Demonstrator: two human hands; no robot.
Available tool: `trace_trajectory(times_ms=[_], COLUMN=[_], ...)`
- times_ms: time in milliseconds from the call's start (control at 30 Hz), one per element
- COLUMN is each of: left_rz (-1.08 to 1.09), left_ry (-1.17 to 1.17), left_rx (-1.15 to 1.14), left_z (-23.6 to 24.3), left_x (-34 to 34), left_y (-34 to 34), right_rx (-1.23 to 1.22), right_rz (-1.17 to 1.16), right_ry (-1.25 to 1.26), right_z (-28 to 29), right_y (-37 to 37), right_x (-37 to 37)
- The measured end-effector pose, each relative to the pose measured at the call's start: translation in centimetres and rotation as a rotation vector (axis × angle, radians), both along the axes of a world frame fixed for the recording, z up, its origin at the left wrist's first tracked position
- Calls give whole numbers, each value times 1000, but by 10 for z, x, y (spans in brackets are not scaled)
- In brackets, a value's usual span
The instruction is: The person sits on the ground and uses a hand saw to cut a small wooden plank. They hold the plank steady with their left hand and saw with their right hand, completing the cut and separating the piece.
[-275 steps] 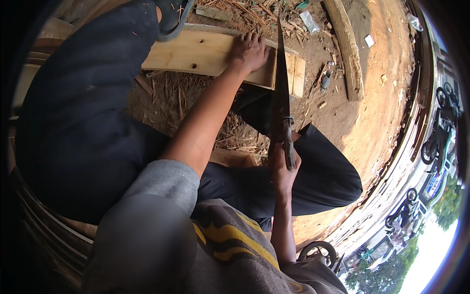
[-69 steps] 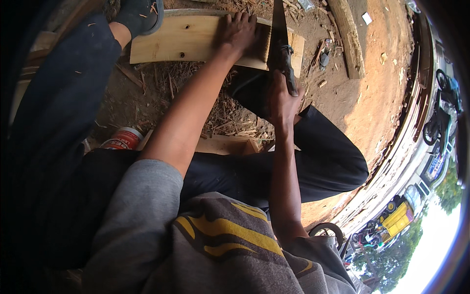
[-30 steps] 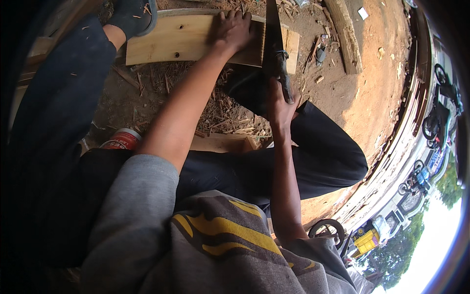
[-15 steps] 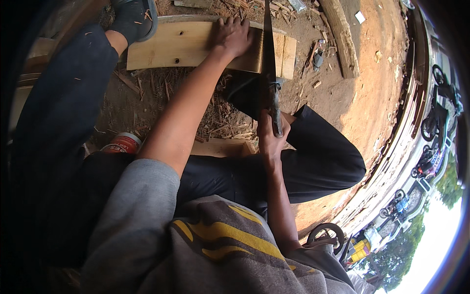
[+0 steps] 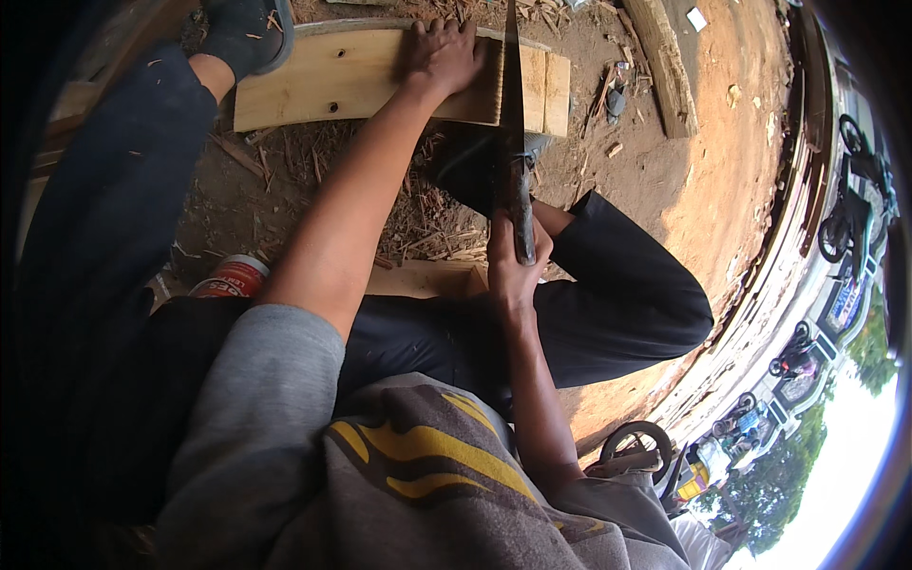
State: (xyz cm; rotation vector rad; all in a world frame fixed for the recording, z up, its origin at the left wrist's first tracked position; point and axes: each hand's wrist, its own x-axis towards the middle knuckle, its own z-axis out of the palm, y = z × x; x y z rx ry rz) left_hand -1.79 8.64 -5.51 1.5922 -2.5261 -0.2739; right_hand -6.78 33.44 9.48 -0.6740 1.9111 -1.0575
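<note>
A pale wooden board [image 5: 294, 90], with two dark holes toward its left end, lies crosswise on the ground in front of me. My left hand [image 5: 443, 59] presses on it, fingers bent over the far edge. Close to the right of that hand, the long dark blade of a handsaw [image 5: 513, 85] runs across the board. My right hand [image 5: 510, 271] is closed around the saw's worn handle, on the near side. A thin line crosses the board to the right of the blade. The blade's far tip leaves the top of the picture.
My shoe [image 5: 242, 38] is by the board's left end. Wood chips litter the dirt floor. A red and white tin [image 5: 231, 275] stands beside my leg, and a weathered timber [image 5: 662, 66] lies at far right. Stacked planks and parked motorbikes [image 5: 845, 228] line the right side.
The saw and my right hand have shifted slightly left in the picture. The board and my left hand appear slightly higher and farther left, as the whole view has moved a little.
</note>
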Motion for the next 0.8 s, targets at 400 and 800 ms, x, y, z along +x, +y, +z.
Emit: trace_trajectory(times_ms=[400, 800], left_rz=[-31, -9], left_ry=[-16, -50], left_rx=[35, 48], left_z=[6, 0], left_x=[-2, -6], left_y=[-2, -4], right_rx=[21, -19], right_rz=[-49, -38], right_ry=[-57, -38], right_z=[11, -3], right_y=[0, -10], right_x=[-13, -18])
